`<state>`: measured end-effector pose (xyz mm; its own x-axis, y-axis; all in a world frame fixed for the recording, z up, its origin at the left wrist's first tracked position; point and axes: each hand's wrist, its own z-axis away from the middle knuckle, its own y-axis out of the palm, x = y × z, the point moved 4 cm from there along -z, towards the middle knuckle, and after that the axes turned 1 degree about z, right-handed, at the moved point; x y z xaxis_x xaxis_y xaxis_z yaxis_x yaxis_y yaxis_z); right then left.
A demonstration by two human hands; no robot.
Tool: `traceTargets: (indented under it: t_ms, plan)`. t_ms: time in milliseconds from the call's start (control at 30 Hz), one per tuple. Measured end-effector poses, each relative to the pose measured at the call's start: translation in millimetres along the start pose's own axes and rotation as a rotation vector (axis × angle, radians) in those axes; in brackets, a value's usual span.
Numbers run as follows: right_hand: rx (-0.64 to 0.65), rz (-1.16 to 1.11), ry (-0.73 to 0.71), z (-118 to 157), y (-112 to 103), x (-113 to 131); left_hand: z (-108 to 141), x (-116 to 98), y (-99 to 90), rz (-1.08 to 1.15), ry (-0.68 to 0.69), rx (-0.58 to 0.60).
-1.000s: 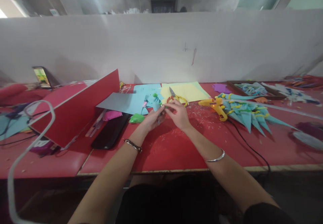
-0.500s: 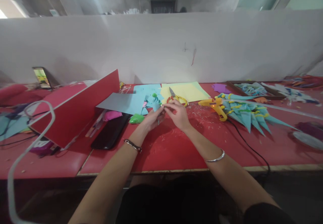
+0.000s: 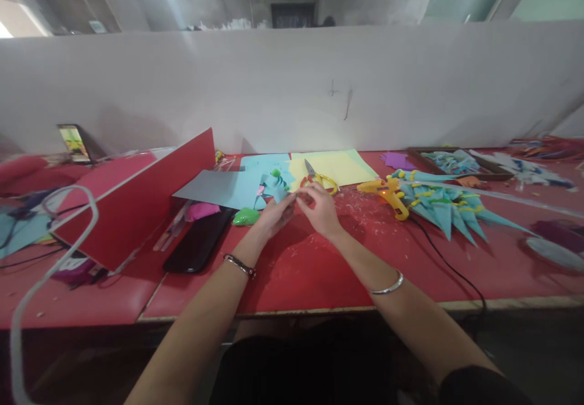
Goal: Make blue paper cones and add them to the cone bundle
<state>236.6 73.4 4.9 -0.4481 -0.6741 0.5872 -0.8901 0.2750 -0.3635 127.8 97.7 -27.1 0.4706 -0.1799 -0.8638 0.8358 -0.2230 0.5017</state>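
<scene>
My left hand [image 3: 274, 215] is closed around the base of a small light-blue folded-paper figure [image 3: 279, 191], which stands up beyond my fingers. Green bits, perhaps clay, dot its top and side. My right hand [image 3: 320, 210] meets the left fingertips, its thumb and index finger pinched together close to the figure. Whatever lies between those fingers is too small to make out. Just beyond the hands are scissors [image 3: 327, 180] with yellow and orange handles, lying on pale yellow paper [image 3: 349, 160]. A bright green packet [image 3: 246, 216] rests left of my left hand.
A yellow glue gun [image 3: 387, 192] lies at right, its cord trailing over the table edge, against a spiky blue paper piece [image 3: 449, 207]. To the left are a black phone [image 3: 198, 244], a pink packet [image 3: 203, 210] and a leaning red board [image 3: 141, 201]. A white partition [image 3: 255, 89] stands behind.
The paper figure has turned a little, so more of its green side shows. Both hands stay together, with the right fingers slightly more curled. The view has shifted slightly.
</scene>
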Motion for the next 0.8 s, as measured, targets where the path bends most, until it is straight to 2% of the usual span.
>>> traceTargets:
  t_ms: [133, 433, 800]
  plan:
    - [-0.015, 0.021, 0.011, 0.1, 0.5, 0.4, 0.3, -0.8, 0.6, -0.001, 0.025, -0.038]
    - [-0.016, 0.025, 0.007, 0.5, 0.2, 0.8, -3.6, 3.1, -4.5, -0.028, 0.003, -0.044]
    - [-0.025, -0.003, 0.019, 0.3, -0.4, 0.9, -2.4, 1.4, -2.3, -0.046, 0.005, -0.033]
